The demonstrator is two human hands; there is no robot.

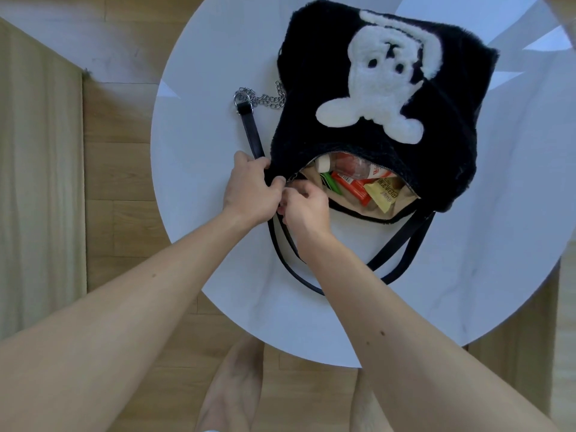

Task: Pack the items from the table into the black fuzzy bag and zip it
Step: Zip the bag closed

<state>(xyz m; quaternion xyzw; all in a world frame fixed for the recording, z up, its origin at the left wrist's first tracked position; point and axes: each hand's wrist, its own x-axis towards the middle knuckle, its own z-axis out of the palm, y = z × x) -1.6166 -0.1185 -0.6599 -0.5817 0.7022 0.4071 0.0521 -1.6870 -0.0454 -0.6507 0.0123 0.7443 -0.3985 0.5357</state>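
The black fuzzy bag [436,145] with a white bear patch lies on the round white table [202,126], its mouth gaping toward me. Inside, on the beige lining, lie a clear bottle with a white cap [346,166], a green item [330,182], an orange-red packet [352,188] and a yellow sachet [385,193]. My left hand [249,188] pinches the bag's left corner by the zipper's end. Touching it, my right hand [307,208] is pinched shut at that same zipper end; the zipper pull itself is hidden under my fingers.
The bag's black straps [402,247] loop over the table's near side, and a silver chain [265,99] with a strap end lies left of the bag. Wooden floor surrounds the table; my bare feet [237,391] stand below its near edge.
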